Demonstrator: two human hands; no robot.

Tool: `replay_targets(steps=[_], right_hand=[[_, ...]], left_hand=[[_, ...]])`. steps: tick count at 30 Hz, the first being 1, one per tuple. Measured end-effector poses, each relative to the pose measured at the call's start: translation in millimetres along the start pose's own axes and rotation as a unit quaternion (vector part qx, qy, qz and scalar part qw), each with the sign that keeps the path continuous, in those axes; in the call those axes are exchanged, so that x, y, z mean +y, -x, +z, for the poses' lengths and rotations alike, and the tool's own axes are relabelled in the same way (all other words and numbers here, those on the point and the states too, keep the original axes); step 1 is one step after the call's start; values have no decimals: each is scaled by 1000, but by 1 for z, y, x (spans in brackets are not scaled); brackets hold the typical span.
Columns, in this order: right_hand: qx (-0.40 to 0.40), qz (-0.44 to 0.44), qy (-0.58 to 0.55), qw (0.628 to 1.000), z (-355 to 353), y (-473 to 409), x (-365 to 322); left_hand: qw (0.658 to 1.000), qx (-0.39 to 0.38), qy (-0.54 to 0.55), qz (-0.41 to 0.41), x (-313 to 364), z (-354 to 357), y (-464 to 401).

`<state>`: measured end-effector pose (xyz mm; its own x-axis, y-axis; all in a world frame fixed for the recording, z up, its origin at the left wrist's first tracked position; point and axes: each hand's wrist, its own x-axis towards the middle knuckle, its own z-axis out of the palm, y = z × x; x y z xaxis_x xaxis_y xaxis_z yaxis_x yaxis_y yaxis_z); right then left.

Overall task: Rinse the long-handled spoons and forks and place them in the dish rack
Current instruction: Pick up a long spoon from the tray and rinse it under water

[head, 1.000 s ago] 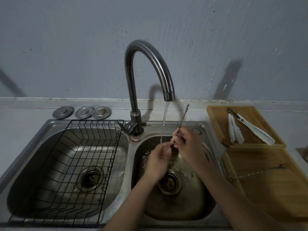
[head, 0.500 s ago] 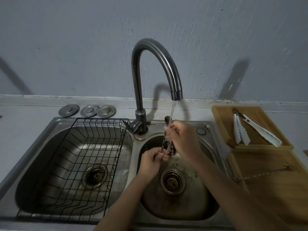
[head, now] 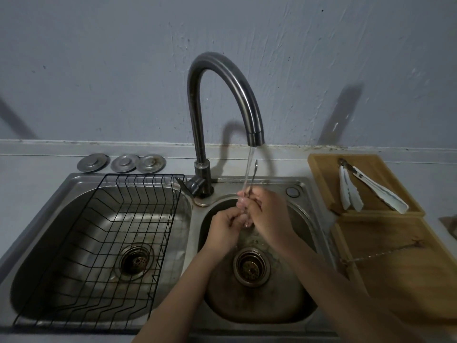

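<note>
Moved: utensil handle (head: 254,175) now sticks up above the right hand, tilted less than a second ago.
Utensil: thin, metallic, head hidden in both fists.
Right hand (head: 267,214): closed around the shaft, under the water stream (head: 248,169).
Left hand (head: 226,229): pinching its lower end.
Dish rack (head: 111,233): left of the hands.

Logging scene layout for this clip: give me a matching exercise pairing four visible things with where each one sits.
Things:
1. dish rack
2. tongs
3. three metal discs
4. long-handled utensil

Places:
A. in the wooden tray right of the sink
B. under the running water, held by both hands
C. in the left sink basin
D. on the counter behind the left basin

Pairs: 1-C, 2-A, 3-D, 4-B
</note>
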<state>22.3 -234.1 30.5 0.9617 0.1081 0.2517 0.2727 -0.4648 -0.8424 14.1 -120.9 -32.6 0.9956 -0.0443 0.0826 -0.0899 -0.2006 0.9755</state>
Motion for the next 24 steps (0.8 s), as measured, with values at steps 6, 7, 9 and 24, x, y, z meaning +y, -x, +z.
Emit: replay_targets(steps=[6, 7, 9, 24], right_hand=[[-20, -34, 5, 999, 3, 2, -13], [-18, -42, 7, 999, 4, 2, -14], [-2, -56, 17, 998, 5, 2, -17], [7, 15, -46, 999, -26, 6, 0]], left_hand=[[1000, 7, 6, 17, 0, -2, 4], [999, 16, 17, 22, 1, -3, 4], [998, 33, 32, 33, 6, -2, 3], [989, 114, 94, -29, 5, 4, 8]])
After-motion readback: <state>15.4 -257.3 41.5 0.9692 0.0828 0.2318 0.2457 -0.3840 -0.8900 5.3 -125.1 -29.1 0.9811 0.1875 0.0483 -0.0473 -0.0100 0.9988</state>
